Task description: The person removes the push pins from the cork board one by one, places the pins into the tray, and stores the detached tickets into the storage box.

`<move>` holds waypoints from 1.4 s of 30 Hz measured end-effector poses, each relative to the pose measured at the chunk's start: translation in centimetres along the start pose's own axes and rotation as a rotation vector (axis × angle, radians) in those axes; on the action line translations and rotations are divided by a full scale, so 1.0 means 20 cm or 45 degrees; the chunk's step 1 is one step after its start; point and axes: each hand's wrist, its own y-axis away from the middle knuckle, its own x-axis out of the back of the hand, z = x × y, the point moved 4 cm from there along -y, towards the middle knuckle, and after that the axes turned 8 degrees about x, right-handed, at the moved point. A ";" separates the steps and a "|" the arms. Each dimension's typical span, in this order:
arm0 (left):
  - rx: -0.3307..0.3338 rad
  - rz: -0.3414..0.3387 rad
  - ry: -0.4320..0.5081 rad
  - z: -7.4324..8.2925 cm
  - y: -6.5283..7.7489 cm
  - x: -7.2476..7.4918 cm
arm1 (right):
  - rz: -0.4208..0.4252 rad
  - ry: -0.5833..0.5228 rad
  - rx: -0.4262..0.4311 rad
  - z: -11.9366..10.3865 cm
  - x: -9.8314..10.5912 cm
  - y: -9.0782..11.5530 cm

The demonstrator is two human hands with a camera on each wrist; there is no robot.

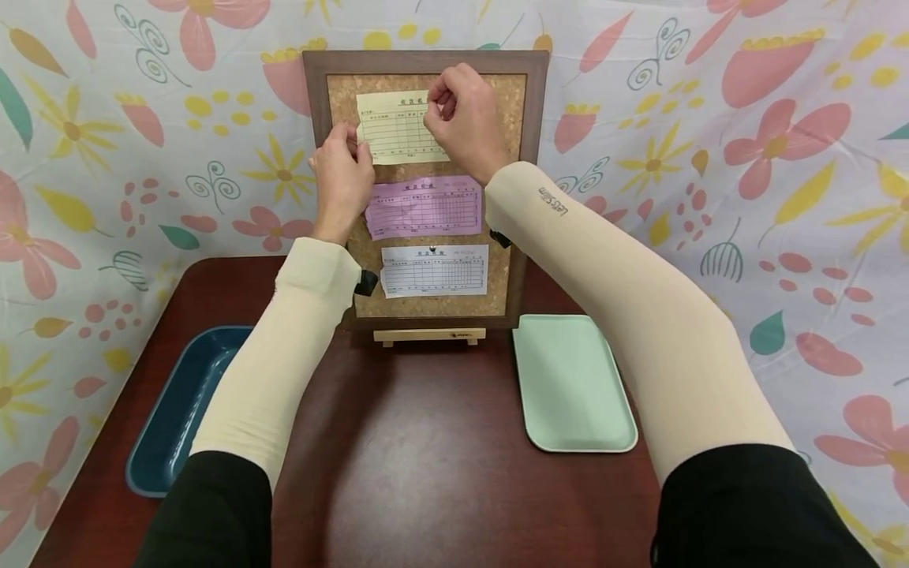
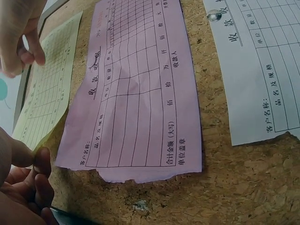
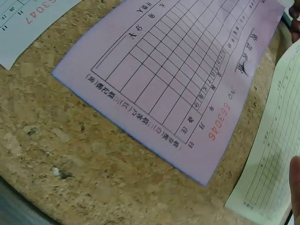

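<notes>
A yellow receipt slip lies against the upper part of the cork board. My left hand pinches its left edge between thumb and fingers, also seen at the slip's torn end in the left wrist view. Over the slip's upper right is my right hand, fingers curled toward the thumb; whether anything sits between the fingertips is hidden. Below hangs a pink receipt slip, creased, with a small mark or tear near its title. Lowest is a white receipt slip with a clear pushpin at its top.
The board's brown wooden frame leans on a small wooden easel on the dark red table. A blue tray stands at left, partly behind the left sleeve. At right lies a pale green tray. Patterned cloth hangs behind.
</notes>
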 end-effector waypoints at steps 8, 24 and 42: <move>0.002 0.009 0.035 -0.03 0.00 0.03 | 0.073 0.041 -0.040 0.04 0.06 0.03; -0.005 0.033 0.112 -0.12 -0.03 0.13 | 0.132 0.031 0.003 0.13 0.12 0.11; 0.090 0.054 0.208 -0.27 -0.01 0.28 | 0.155 0.047 -0.036 0.23 0.21 0.25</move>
